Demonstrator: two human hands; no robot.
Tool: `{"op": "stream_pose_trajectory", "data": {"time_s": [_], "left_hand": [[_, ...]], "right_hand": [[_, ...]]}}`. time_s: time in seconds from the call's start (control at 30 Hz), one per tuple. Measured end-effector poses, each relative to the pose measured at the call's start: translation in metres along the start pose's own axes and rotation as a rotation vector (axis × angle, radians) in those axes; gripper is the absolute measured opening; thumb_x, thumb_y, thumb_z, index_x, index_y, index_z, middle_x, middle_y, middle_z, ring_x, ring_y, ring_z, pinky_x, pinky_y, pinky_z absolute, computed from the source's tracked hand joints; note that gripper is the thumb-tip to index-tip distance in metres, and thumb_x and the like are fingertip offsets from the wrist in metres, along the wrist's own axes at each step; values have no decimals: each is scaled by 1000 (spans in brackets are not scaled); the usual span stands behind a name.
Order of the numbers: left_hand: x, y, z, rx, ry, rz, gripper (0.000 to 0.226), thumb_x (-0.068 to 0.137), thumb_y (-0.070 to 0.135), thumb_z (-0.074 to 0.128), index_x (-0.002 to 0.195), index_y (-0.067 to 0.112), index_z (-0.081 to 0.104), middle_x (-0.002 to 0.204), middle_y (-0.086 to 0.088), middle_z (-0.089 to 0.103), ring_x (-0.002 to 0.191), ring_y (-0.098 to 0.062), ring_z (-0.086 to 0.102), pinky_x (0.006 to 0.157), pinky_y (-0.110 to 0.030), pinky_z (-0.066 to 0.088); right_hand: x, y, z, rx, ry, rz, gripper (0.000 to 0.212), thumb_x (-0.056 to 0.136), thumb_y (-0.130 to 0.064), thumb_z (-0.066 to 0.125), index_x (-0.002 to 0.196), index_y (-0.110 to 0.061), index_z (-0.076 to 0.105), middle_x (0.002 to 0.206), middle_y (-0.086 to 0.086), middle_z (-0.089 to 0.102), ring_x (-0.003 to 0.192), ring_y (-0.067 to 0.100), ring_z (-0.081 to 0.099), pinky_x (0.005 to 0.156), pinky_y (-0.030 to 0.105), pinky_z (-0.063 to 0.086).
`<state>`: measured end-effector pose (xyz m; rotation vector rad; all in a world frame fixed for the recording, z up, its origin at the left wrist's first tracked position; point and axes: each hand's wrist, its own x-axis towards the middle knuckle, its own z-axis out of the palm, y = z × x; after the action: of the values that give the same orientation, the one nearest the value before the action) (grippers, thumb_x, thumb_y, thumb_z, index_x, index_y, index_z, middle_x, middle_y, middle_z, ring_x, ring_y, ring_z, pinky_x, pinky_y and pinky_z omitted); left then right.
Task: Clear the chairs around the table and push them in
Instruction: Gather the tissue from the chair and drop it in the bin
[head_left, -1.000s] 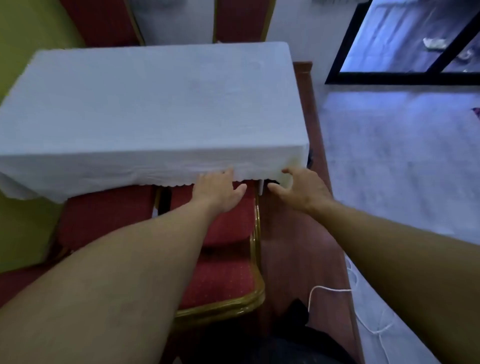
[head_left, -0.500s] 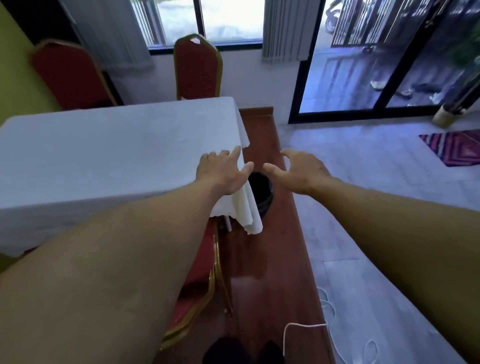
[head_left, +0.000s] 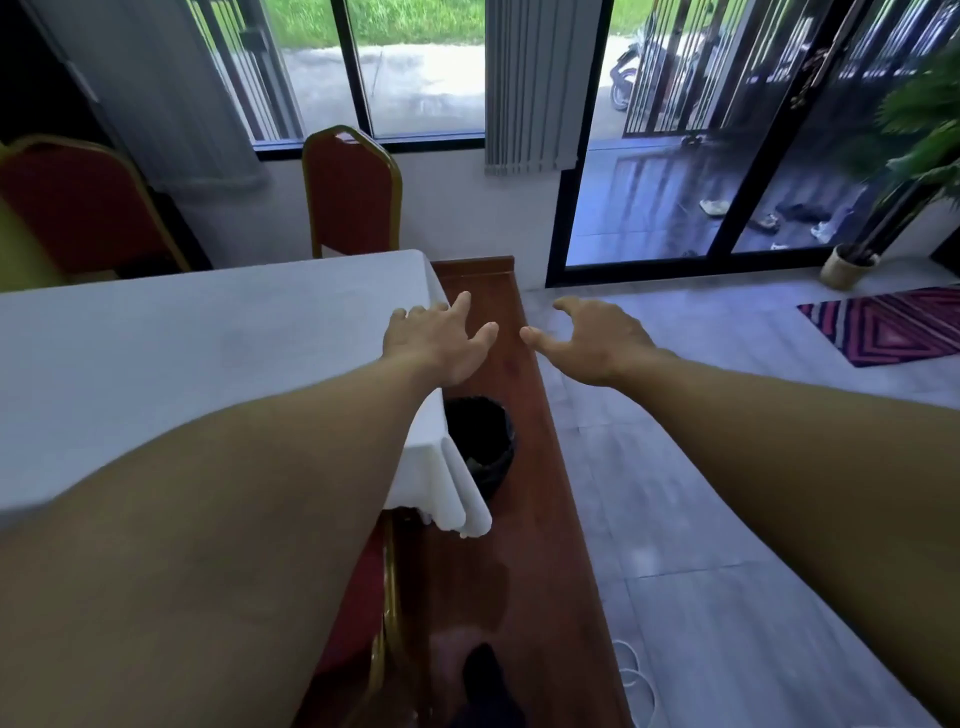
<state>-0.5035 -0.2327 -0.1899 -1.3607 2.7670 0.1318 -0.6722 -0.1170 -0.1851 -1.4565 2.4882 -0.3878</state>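
Observation:
A table under a white cloth fills the left half of the view. A red chair with a gold frame stands tucked under its near edge, mostly hidden by my left forearm. Two more red chairs stand on the far side: one at the table's far right end, another at the far left. My left hand hovers over the table's right edge, fingers spread, holding nothing. My right hand is stretched out over the floor to the right, also open and empty.
A black waste bin stands on the brown wooden strip beside the table's right end. A white cable lies on the grey tiles. A patterned rug, a potted plant and glass sliding doors are at the right.
The view has lifted from the near chair and table edge to the far chairs and windows. Both hands have left the near chair's back and now reach forward, empty.

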Motion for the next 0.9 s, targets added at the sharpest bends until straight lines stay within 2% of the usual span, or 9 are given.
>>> {"op": "stream_pose_trajectory", "data": {"time_s": [0.43, 0.63, 0.9], "left_hand": [[146, 0, -32, -34, -27, -5, 73, 97, 65, 24, 155, 21, 31, 151, -13, 46, 133, -37, 48, 106, -51, 34], [207, 0, -39, -47, -13, -54, 73, 97, 65, 25, 155, 21, 29, 150, -12, 46, 135, -35, 46, 107, -50, 35], [302, 13, -44, -52, 3, -180, 73, 97, 64, 26, 157, 21, 27, 153, -12, 44, 136, -34, 45, 108, -50, 33]], "right_hand": [[143, 10, -32, -18, -16, -8, 80, 87, -77, 45, 146, -22, 46, 144, 3, 56, 131, 27, 52, 105, 45, 44], [218, 20, -36, -5, -24, -41, 89, 83, -81, 43, 151, -22, 41, 149, 4, 53, 136, 27, 48, 107, 47, 44], [324, 49, -49, 5, -61, -120, 84, 87, -78, 43, 150, -24, 41, 145, 5, 56, 132, 29, 52, 105, 48, 45]]}}
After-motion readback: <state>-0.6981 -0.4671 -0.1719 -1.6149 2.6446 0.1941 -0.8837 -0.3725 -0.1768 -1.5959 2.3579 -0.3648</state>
